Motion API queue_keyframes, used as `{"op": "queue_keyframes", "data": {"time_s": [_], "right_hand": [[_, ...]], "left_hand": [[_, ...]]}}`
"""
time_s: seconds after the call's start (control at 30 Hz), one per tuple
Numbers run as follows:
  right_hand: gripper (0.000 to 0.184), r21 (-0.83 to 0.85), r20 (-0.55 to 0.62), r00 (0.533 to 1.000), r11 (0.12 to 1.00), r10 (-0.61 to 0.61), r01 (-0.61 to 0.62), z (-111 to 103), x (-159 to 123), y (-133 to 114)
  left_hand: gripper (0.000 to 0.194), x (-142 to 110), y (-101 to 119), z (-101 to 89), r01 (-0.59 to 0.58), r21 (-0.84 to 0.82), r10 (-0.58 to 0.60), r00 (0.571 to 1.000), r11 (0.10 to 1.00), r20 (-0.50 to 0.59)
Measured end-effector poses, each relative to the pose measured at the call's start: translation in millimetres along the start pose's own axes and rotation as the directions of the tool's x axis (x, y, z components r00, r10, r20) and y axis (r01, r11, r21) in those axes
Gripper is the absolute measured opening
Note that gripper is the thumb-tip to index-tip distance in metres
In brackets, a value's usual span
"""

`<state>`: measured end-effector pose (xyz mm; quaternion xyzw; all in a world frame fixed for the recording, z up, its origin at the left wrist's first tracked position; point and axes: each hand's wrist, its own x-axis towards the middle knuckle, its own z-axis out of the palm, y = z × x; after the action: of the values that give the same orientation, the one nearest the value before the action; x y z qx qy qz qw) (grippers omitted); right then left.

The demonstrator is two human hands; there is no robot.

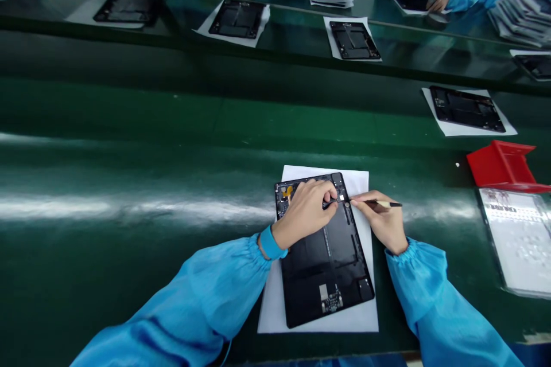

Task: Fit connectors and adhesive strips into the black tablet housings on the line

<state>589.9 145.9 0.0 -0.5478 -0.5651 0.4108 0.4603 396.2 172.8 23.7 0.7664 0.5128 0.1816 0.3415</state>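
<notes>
Slim tool (390, 204) pointing left, at the open tablet's (307, 287) right edge, far end
My right hand (386, 225) pinches it — my left hand (305, 213), curled, grips a dark tool (326, 205).

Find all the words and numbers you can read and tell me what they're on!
I can't read any words, brands or numbers here.
White sheet at the right: dark marks near its top, too blurred to read.
Open black device under the hands: tiny pale marks, too small to read.
</notes>
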Motion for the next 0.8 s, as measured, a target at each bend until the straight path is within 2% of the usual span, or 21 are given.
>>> {"op": "queue_keyframes", "data": {"time_s": [0.43, 0.67, 0.8], "right_hand": [[0.019, 0.003, 0.004, 0.999, 0.999, 0.039, -0.039, 0.5, 0.3, 1.4], [0.019, -0.012, 0.021, 1.0, 1.0, 0.004, -0.004, 0.6, 0.2, 2.2], [0.021, 0.053, -0.098, 0.995, 0.999, -0.001, 0.006, -3.4, 2.0, 4.0]], "left_hand": [[0.007, -1.1, 2.5, -0.1, 0.019, -0.003, -0.019, 1.0, 1.0, -0.013], [0.01, 0.4, 3.8, 1.8, 0.023, -0.015, -0.024, 1.0, 1.0, -0.014], [0.013, -5.4, 0.3, -1.3, -0.027, -0.065, 0.025, 0.999, 0.998, -0.036]]}}
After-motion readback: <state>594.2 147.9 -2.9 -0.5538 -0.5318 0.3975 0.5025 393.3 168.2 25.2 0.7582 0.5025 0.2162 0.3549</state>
